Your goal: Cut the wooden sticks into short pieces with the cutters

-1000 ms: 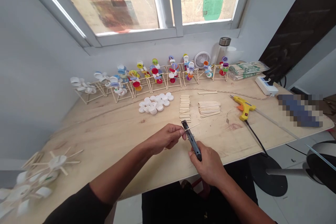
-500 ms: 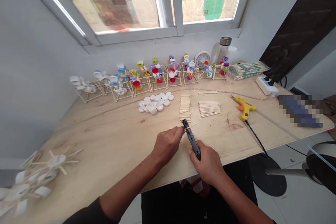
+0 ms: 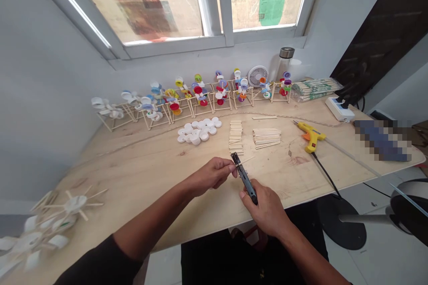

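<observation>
My right hand (image 3: 267, 207) is closed around the handles of dark pliers (image 3: 245, 180), whose jaws point up and away from me. Across those jaws lies a thin wooden stick (image 3: 248, 159), its free end sticking out to the right. My left hand (image 3: 214, 173) pinches the stick's other end between thumb and fingers, close beside the jaws. Just beyond the pliers is a column of short wooden sticks (image 3: 236, 136). To its right lies a pile of longer sticks (image 3: 266, 137). White bottle caps (image 3: 197, 131) are gathered left of the column.
Small stick-framed wheels with coloured caps (image 3: 220, 91) line the wall, beside a fan (image 3: 258, 75) and a bottle (image 3: 285, 62). On the right are a yellow glue gun (image 3: 311, 136) and a power strip (image 3: 339, 109). White cap-and-stick wheels (image 3: 75, 205) sit at lower left.
My left wrist and forearm have swung down and to the left, and the pinching fingers now show more plainly. The pliers and my right hand have barely moved.
</observation>
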Action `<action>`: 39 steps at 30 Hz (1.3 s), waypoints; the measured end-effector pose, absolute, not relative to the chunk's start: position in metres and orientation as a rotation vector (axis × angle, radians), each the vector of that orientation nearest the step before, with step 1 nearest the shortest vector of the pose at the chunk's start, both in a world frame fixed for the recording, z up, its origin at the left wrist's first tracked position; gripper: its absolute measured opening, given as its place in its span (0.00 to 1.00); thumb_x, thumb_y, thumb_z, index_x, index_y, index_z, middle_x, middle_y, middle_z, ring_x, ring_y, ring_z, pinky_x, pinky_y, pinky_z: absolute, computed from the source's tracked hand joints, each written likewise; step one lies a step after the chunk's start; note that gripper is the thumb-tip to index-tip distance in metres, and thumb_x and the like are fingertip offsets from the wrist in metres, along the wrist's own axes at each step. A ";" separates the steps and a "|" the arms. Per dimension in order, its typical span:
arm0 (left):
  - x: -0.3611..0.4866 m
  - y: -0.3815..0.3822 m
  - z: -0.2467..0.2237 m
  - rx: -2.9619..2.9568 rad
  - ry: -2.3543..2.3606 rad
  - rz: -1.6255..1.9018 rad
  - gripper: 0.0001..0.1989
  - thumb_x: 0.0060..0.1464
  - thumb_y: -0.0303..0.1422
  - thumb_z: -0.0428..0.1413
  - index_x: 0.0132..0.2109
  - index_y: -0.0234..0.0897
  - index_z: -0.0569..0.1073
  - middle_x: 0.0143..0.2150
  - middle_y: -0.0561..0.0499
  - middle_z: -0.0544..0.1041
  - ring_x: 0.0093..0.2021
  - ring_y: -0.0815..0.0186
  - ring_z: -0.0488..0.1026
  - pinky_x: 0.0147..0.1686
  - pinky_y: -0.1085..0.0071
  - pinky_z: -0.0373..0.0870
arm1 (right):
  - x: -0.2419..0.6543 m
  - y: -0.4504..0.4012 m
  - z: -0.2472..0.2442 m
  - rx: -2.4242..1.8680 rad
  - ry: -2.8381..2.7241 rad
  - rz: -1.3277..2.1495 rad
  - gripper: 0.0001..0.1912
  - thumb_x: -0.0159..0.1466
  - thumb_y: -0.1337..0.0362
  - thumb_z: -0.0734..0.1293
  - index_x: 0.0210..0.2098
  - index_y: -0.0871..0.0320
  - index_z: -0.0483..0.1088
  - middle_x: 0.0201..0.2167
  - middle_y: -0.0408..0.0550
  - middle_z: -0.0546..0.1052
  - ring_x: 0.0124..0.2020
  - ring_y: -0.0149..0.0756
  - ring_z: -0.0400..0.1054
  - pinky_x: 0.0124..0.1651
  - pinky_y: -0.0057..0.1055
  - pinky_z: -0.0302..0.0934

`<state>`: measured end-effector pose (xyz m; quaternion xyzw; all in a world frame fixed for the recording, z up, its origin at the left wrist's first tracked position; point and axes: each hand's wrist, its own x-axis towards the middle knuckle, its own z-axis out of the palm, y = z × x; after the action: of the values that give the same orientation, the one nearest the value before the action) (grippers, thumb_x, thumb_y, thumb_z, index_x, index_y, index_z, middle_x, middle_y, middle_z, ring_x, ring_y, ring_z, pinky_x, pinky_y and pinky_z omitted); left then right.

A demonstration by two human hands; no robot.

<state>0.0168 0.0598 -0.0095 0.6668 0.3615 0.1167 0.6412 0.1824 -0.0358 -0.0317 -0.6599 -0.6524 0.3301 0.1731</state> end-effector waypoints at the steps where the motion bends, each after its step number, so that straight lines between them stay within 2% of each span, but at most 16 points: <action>1: 0.016 0.061 -0.010 1.450 0.803 0.240 0.19 0.56 0.45 0.43 0.32 0.33 0.67 0.14 0.63 0.48 0.14 0.76 0.43 0.14 0.79 0.44 | 0.182 -0.035 -0.032 -1.885 -1.856 0.924 0.11 0.61 0.57 0.58 0.34 0.58 0.65 0.25 0.45 0.73 0.27 0.35 0.67 0.28 0.26 0.48; 5: 0.016 0.064 -0.010 1.481 0.797 0.252 0.19 0.57 0.44 0.42 0.32 0.33 0.66 0.14 0.62 0.49 0.14 0.76 0.45 0.14 0.79 0.45 | 0.179 -0.033 -0.035 -1.961 -1.875 0.836 0.09 0.61 0.59 0.58 0.33 0.57 0.64 0.25 0.45 0.74 0.28 0.36 0.67 0.28 0.26 0.46; 7: 0.018 0.061 -0.010 1.664 0.842 0.322 0.18 0.58 0.42 0.42 0.32 0.33 0.67 0.15 0.60 0.55 0.16 0.75 0.52 0.17 0.78 0.52 | 0.177 -0.032 -0.036 -1.988 -1.887 0.816 0.08 0.61 0.59 0.58 0.33 0.57 0.63 0.25 0.45 0.74 0.28 0.36 0.68 0.28 0.27 0.45; 10: 0.020 0.052 -0.015 2.045 1.011 0.451 0.15 0.58 0.38 0.42 0.33 0.34 0.68 0.23 0.54 0.67 0.24 0.71 0.63 0.26 0.76 0.59 | 0.176 -0.031 -0.036 -2.005 -1.891 0.802 0.08 0.61 0.59 0.58 0.33 0.57 0.63 0.25 0.45 0.75 0.27 0.36 0.68 0.27 0.27 0.44; 15: 0.024 0.036 -0.033 2.580 1.331 0.493 0.13 0.59 0.31 0.39 0.37 0.35 0.68 0.28 0.49 0.72 0.28 0.67 0.68 0.26 0.75 0.58 | 0.177 -0.032 -0.035 -1.982 -1.851 0.840 0.09 0.61 0.58 0.58 0.32 0.57 0.64 0.24 0.45 0.74 0.27 0.36 0.68 0.27 0.27 0.45; 19: 0.025 0.037 -0.031 2.552 1.285 0.408 0.13 0.59 0.32 0.39 0.34 0.36 0.67 0.26 0.50 0.72 0.26 0.68 0.67 0.25 0.75 0.59 | 0.180 -0.033 -0.032 -1.924 -1.819 0.919 0.09 0.61 0.59 0.59 0.33 0.57 0.65 0.25 0.45 0.74 0.29 0.36 0.67 0.29 0.26 0.48; 26: 0.022 0.055 -0.007 2.000 0.929 0.410 0.16 0.58 0.37 0.42 0.31 0.34 0.69 0.27 0.52 0.71 0.29 0.69 0.66 0.30 0.75 0.63 | 0.183 -0.035 -0.028 -1.854 -1.832 0.947 0.10 0.61 0.58 0.57 0.34 0.57 0.64 0.25 0.44 0.73 0.27 0.35 0.67 0.29 0.26 0.49; 30: 0.021 0.060 -0.001 1.787 0.880 0.311 0.18 0.56 0.41 0.43 0.31 0.33 0.70 0.16 0.58 0.59 0.18 0.74 0.56 0.20 0.78 0.56 | 0.182 -0.034 -0.032 -1.877 -1.862 0.914 0.09 0.61 0.58 0.58 0.33 0.57 0.64 0.25 0.44 0.74 0.27 0.35 0.67 0.28 0.26 0.47; 32: 0.022 0.062 0.000 1.740 0.884 0.285 0.19 0.56 0.43 0.43 0.31 0.32 0.70 0.14 0.60 0.54 0.16 0.75 0.52 0.18 0.79 0.53 | 0.179 -0.032 -0.036 -1.934 -1.886 0.851 0.09 0.61 0.59 0.58 0.33 0.57 0.63 0.24 0.44 0.74 0.27 0.35 0.68 0.27 0.26 0.46; 35: 0.021 0.063 -0.002 1.772 0.904 0.322 0.19 0.56 0.43 0.44 0.30 0.33 0.70 0.17 0.58 0.59 0.20 0.74 0.56 0.21 0.78 0.57 | 0.176 -0.029 -0.042 -2.030 -1.930 0.716 0.08 0.61 0.59 0.58 0.32 0.56 0.63 0.24 0.44 0.74 0.26 0.36 0.68 0.26 0.27 0.43; 39: 0.017 0.063 -0.006 1.852 0.886 0.403 0.17 0.56 0.40 0.43 0.31 0.33 0.70 0.28 0.52 0.69 0.30 0.70 0.63 0.31 0.75 0.63 | 0.174 -0.027 -0.045 -2.084 -1.978 0.610 0.09 0.61 0.58 0.58 0.33 0.56 0.64 0.23 0.46 0.74 0.24 0.37 0.67 0.25 0.28 0.41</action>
<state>0.0167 0.0633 -0.0063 0.7663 0.3664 0.1665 0.5009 0.1740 -0.0267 -0.0448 -0.7058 -0.6700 0.2065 0.1019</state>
